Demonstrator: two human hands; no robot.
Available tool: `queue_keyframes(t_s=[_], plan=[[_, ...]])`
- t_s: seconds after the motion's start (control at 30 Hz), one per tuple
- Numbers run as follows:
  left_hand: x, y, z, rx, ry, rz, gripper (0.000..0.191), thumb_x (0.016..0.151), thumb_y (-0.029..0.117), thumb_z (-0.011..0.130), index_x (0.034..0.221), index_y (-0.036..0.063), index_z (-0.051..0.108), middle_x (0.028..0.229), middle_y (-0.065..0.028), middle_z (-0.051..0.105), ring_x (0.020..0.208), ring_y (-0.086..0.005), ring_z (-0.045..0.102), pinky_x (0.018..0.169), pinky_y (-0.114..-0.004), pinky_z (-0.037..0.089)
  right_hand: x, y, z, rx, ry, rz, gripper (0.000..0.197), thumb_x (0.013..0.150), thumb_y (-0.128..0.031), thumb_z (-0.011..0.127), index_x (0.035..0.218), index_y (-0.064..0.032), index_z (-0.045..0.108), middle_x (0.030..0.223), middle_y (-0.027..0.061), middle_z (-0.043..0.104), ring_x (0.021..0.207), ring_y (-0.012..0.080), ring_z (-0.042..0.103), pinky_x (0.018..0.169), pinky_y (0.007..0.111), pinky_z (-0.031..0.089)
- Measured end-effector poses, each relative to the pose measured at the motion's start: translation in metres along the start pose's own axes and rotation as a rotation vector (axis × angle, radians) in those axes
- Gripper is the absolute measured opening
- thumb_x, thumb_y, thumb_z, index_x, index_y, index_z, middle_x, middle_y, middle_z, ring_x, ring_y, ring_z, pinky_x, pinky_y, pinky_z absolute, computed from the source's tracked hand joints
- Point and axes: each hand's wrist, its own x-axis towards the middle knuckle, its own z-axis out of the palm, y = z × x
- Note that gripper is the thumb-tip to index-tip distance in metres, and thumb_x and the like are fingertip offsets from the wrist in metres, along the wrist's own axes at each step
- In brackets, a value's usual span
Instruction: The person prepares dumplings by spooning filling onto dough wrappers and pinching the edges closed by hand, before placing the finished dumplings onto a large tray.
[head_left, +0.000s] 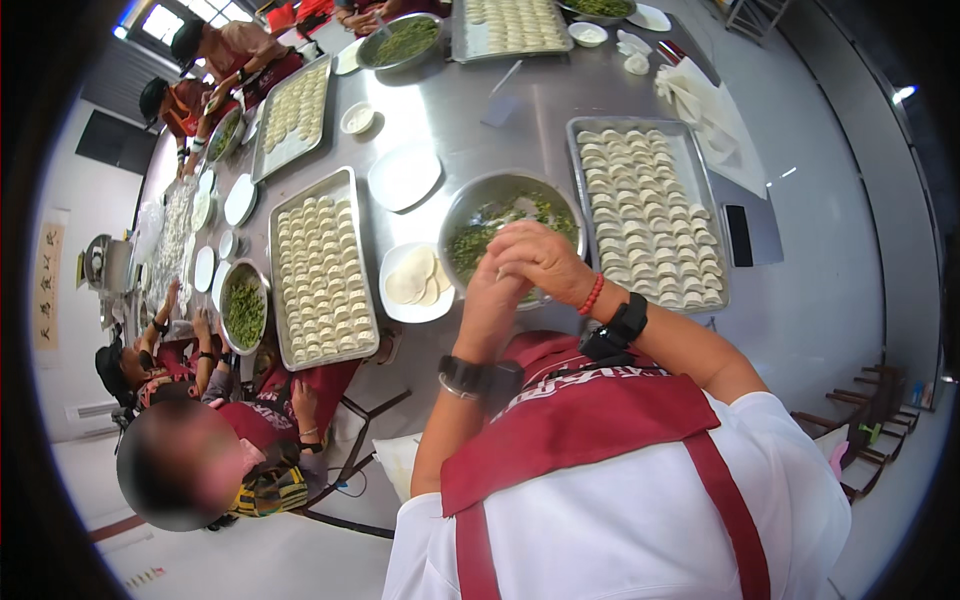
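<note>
My left hand and my right hand are pressed together over a steel bowl of chopped green filling. Between the fingers shows a small pale edge of a dumpling; the rest of it is hidden by my hands. Just left of the bowl, a white plate carries several round dough wrappers. To the right of the bowl lies a metal tray with rows of folded dumplings.
Another dumpling tray and an upturned-looking white plate stand to the left. A phone and white cloth lie right. A scraper is on the steel table. A co-worker sits close on my left.
</note>
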Motion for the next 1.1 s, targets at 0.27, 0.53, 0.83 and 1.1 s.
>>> queue_keyframes(t_s=[0.27,0.53,0.83,1.1], plan=[[-0.002,-0.039,0.036,-0.152,0.022,-0.006,0.045,0.076,0.005,0.053,0.118,0.0066,0.037,0.109,-0.0041,0.049,0.101,-0.0166,0.049,0.089,-0.031,0.038,-0.032,0.020,-0.027,0.133,0.093,-0.048,0.013,0.074,-0.008,0.053,0.084,-0.0049,0.060,0.096,0.0074,0.058,0.095,0.0246,0.051,0.085,0.034,0.039],[-0.006,-0.074,0.058,-0.274,0.091,0.026,0.047,0.076,0.008,0.058,0.119,0.0085,0.038,0.107,-0.0019,0.051,0.100,-0.0142,0.049,0.089,-0.031,0.037,-0.063,0.030,-0.055,0.139,0.078,-0.066,0.023,0.079,-0.013,0.050,0.100,-0.0045,0.057,0.104,0.0098,0.054,0.102,0.0266,0.047,0.089,0.035,0.037],[-0.007,-0.087,0.090,-0.385,0.095,0.038,0.052,0.076,0.006,0.053,0.124,0.0078,0.033,0.109,-0.0035,0.050,0.103,-0.0158,0.047,0.092,-0.032,0.033,-0.079,0.027,-0.086,0.114,0.042,-0.084,0.033,0.080,-0.014,0.050,0.112,-0.0043,0.049,0.113,0.0125,0.049,0.108,0.0283,0.043,0.092,0.035,0.035],[0.000,-0.092,0.100,-0.304,0.120,0.020,0.054,0.072,0.002,0.049,0.124,0.0053,0.033,0.109,-0.0065,0.049,0.101,-0.0175,0.048,0.091,-0.033,0.034,-0.088,0.028,-0.108,-0.170,0.038,0.031,0.041,0.069,-0.016,0.060,0.107,-0.0066,0.050,0.098,0.0115,0.054,0.096,0.0278,0.049,0.083,0.034,0.041]])
